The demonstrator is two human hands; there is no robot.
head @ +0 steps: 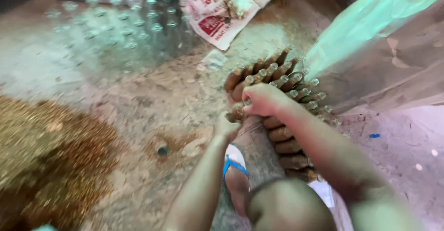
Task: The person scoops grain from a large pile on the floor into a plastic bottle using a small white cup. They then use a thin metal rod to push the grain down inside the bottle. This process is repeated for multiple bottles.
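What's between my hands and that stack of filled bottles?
Nothing visible: the right hand rests on the stacked brown filled bottles, and the left hand touches the stack's near end, on a bottle there.

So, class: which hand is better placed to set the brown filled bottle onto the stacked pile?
Right, probably. The right hand rests over the brown filled bottle against the stacked pile; the left hand sits lower, just beneath it.

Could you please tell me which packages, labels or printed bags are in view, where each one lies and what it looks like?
Crumpled white woven sack with red print: top centre, on the dusty ground behind the stacked brown-filled bottles.
Translucent pale green plastic sheet or bag: upper right, unprinted as far as shows.
No screens or signs show.
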